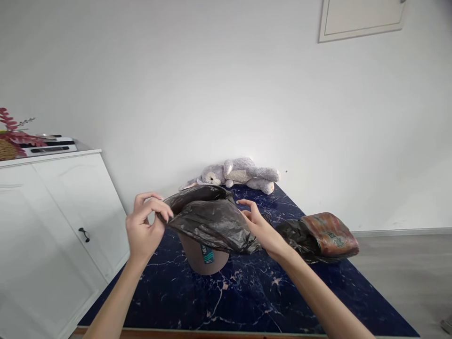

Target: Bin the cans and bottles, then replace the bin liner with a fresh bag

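A black plastic bag (pixel 215 221) is spread over the top of a brownish-grey bin (pixel 208 261), its mouth partly open toward me. The bin stands on the table with a dark label on its front; its rim is hidden under the plastic. At the left edge of the bag, my left hand (pixel 146 226) pinches the plastic between thumb and fingers. On the other side my right hand (pixel 259 228) is against the bag, its index finger crooked over the edge and its thumb hidden, gripping the plastic.
A plush rabbit (pixel 240 174) lies at the back of the dark blue marbled table (pixel 247 301), against the wall. To the right rests a reddish-brown printed packet (pixel 332 235) with black plastic (pixel 296 235) beside it. A white cabinet (pixel 60 226) stands left.
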Demonstrator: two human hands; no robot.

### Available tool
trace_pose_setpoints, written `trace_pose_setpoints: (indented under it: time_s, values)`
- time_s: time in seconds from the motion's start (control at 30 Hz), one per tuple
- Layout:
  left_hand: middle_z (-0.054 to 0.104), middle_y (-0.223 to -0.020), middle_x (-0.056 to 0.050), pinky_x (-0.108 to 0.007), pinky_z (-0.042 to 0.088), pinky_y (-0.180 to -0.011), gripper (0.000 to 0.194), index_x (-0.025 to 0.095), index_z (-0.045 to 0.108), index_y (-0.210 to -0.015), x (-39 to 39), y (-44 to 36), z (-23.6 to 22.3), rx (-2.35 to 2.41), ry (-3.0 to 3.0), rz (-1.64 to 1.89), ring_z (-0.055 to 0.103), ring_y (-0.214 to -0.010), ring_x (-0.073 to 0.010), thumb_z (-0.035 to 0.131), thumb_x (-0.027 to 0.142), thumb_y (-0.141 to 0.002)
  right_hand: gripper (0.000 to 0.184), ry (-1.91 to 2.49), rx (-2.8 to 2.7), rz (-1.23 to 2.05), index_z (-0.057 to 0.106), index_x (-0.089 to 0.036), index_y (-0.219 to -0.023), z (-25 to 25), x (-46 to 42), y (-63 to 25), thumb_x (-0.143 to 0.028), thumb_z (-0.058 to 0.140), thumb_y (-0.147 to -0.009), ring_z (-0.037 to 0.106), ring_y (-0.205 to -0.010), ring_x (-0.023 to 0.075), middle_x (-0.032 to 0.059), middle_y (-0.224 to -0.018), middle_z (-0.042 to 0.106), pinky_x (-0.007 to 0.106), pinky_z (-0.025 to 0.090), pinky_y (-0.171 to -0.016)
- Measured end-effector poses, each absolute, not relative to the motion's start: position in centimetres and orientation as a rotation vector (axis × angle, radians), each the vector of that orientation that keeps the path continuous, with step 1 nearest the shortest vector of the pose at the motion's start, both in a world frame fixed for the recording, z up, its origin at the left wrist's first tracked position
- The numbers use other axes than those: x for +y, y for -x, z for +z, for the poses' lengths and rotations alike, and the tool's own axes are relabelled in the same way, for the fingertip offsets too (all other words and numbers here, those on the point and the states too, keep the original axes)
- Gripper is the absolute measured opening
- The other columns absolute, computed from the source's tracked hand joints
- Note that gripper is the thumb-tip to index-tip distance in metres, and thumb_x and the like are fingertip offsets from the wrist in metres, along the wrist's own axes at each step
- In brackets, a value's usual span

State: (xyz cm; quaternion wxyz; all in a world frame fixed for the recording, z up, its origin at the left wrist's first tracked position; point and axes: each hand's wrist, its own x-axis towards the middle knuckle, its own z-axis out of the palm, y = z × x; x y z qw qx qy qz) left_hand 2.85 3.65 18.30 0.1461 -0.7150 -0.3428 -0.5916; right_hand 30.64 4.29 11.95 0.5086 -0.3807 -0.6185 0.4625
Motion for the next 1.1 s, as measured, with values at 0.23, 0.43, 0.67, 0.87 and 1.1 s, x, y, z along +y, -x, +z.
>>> trace_pose_setpoints:
  time_s: [0.23,0.43,0.67,0.87,1.1]
  values:
    - [0.066,-0.06,-0.003,-0.045,0.052,-0.087,0.029,0.029,0.055,-0.056,3.4,2.2,15.9,-1.103,1.919,-1.611,0.062,-0.089,-0.0285,0.053,0.017,-0.083,0.042,0.802,-1.505,0.866,0.035,-0.029,-0.131,10.6,4.4,-29.8,-0.049,0.056,-0.1,0.059,-0.074,0.0205,-0.0046,-0.083,0.055,0.034,0.051,-0.07]
    - [0.072,-0.073,-0.005,-0.045,0.051,-0.095,0.02,0.028,0.063,-0.063,5.1,4.8,13.0,-1.349,1.964,-1.329,0.068,-0.098,-0.0317,0.054,0.017,-0.078,0.036,1.007,-1.628,0.537,0.042,-0.023,-0.132,8.9,5.4,-30.2,-0.035,0.051,-0.099,0.053,-0.067,0.0201,-0.0038,-0.081,0.05,0.037,0.047,-0.069]
    - [0.073,-0.123,-0.008,-0.041,0.051,-0.112,0.026,0.023,0.06,-0.108,5.5,3.5,15.3,-1.437,1.803,-2.008,0.067,-0.122,-0.0265,0.054,0.019,-0.083,0.062,1.017,-1.482,0.611,0.04,-0.023,-0.147,10.4,6.6,-31.9,-0.035,0.062,-0.089,0.063,-0.118,0.0269,0.0144,-0.131,0.055,0.04,0.059,-0.091]
    - [0.07,-0.136,-0.009,-0.046,0.055,-0.106,0.036,0.025,0.068,-0.12,5.9,0.9,20.5,-1.676,2.095,-1.551,0.066,-0.127,-0.0321,0.061,0.047,-0.092,0.051,1.006,-1.56,0.435,0.059,-0.024,-0.136,13.6,8.6,-32.1,-0.048,0.067,-0.092,0.067,-0.114,0.0282,0.0153,-0.131,0.06,0.044,0.059,-0.094]
    - [0.081,-0.119,-0.009,-0.038,0.057,-0.095,0.058,0.027,0.082,-0.102,10.3,0.2,21.9,-1.862,2.384,-1.158,0.073,-0.111,-0.0337,0.074,0.079,-0.076,0.021,0.994,-1.609,0.394,0.068,-0.023,-0.085,13.7,12.5,-30.7,-0.042,0.063,-0.093,0.072,-0.085,0.0239,0.0067,-0.092,0.075,0.038,0.057,-0.08]
